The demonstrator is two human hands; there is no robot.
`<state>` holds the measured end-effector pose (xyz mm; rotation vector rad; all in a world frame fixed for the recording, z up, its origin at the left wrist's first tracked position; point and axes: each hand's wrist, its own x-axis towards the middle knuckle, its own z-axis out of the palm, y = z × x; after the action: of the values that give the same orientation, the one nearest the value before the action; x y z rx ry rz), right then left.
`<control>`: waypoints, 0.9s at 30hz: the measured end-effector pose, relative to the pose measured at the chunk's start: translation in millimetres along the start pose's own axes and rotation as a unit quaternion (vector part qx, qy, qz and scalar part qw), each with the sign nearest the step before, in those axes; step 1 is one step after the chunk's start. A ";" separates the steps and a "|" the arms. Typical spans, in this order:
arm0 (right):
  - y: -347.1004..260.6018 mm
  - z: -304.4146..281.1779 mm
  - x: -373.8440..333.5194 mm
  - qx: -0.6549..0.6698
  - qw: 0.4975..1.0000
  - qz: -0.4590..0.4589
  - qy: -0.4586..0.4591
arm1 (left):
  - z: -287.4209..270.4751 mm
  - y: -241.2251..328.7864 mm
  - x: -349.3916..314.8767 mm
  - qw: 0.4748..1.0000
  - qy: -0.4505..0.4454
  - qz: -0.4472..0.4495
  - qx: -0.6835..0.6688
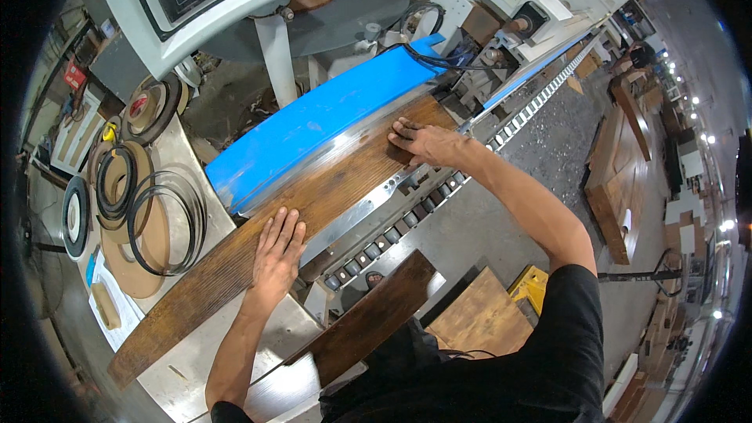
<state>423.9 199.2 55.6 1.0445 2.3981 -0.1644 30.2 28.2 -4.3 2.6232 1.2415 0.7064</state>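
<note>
A long brown wooden board lies slantwise across the machine's metal bed, its near left end reaching over a metal table. My left hand rests on the board's near edge, around its middle, with fingers stretched out. Farther right, my right hand presses on the board near its far end, fingers spread and the thumb side low. A long blue panel runs along the board's far side. In front of the board is a bright metal strip and a track of dark roller pads.
A second dark board lies close to my body. Rolls of edge banding and loose black coils sit on the left table. A screen housing overhangs the upper left. Stacked wooden panels stand at right, beside a yellow object.
</note>
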 end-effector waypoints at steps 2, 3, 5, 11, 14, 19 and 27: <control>15.0 -2.9 -4.6 0.001 0.999 0.013 -0.042 | 9.1 5.7 14.9 1.000 0.000 0.000 -0.007; 25.5 1.9 -6.7 0.008 0.999 0.011 -0.037 | 15.4 7.2 21.7 1.000 0.002 0.003 -0.012; 46.4 9.4 -11.8 0.004 1.000 0.010 -0.025 | 26.2 11.4 37.6 1.000 0.003 0.014 -0.015; 88.0 29.1 -26.3 0.002 0.997 0.068 0.023 | 58.4 30.2 91.4 0.999 0.011 0.032 -0.031; 46.4 30.5 -19.7 0.017 0.999 0.024 0.013 | 74.4 35.6 113.0 0.999 0.011 0.030 -0.015; 0.5 44.0 -17.9 -0.002 0.980 -0.055 0.191 | 101.6 55.9 160.7 0.999 0.026 0.031 -0.026; 83.2 85.6 -35.5 0.003 0.972 0.030 0.232 | 52.6 48.7 136.1 0.998 -0.028 0.021 -0.053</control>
<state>538.4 207.9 7.4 1.2696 2.7708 0.1100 163.1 103.7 13.2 2.5712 1.1068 0.6809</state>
